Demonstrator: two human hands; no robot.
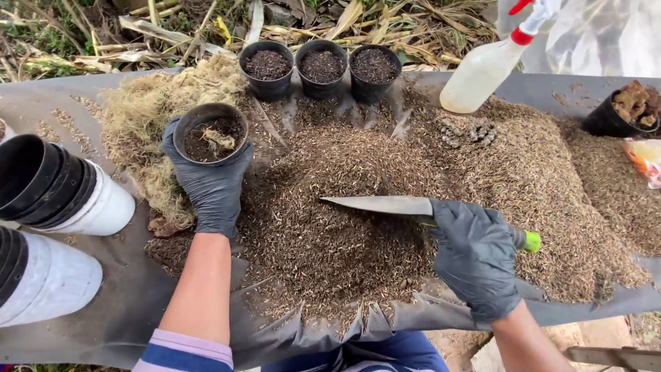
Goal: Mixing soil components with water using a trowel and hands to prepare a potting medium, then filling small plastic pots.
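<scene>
Sheet: dark grey ground cloth point(124, 303) spread across the work area, edges rumpled near the person's body.
Husk pile: broad brown heap of husk-like potting mix point(385, 200) covering the middle and right of the sheet.
Fibre clump: pale straw-coloured moss or fibre point(148, 110) at the upper left, just behind the held pot.
Stacked pots: two nested stacks, white outside and black inside point(69, 200), lying on their sides at the left edge.
Spray bottle: translucent, red trigger part, point(485, 69) tilted at the upper right of the pile.
Filled pots: three small black pots point(320, 69) in a row at the far edge, each full of dark mix, touching one another.
Side pot: black pot with brown chunks point(620, 114) at the far right.
Left hand: dark glove point(210, 182), fingers wrapped round the small black pot from below and behind; thumb on the left of the rim.
Held pot: small black pot point(210, 131), tilted toward the camera, partly filled with dark mix and a tuft of pale fibre; it sits above the fingers, clear of the pile.
Right hand: dark glove point(475, 255), fingers closed over the trowel handle.
Trowel: narrow grey blade point(379, 204) pointing left, lying flat just over the pile; green handle end shows right of the fist.
</scene>
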